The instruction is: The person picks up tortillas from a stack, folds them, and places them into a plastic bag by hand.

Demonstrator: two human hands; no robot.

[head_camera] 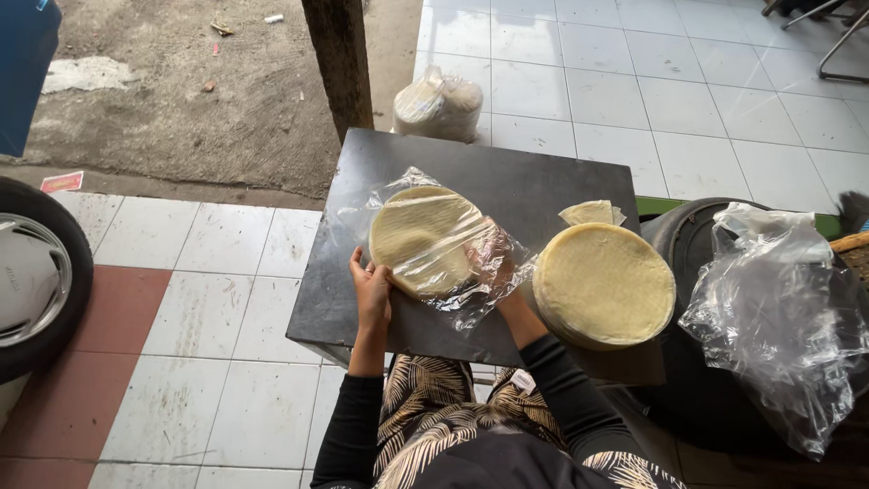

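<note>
White floor tiles [634,81] met bare dirt ground [181,100] behind our dark square surface [525,186]. We held a clear plastic bag [453,263] of round flat wafers [418,237] on it: left hand [372,292] with fingers curled on the bag's edge, right hand [493,258] inside the plastic, fingers unclear. Just beside lay a bare wafer stack [604,283], loose bags [778,317] at right, a car wheel [36,276] far left.

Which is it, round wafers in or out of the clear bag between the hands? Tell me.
In. The small wafer stack shows through the clear bag; the left hand steadies its edge, and the right hand is inside the plastic.
</note>
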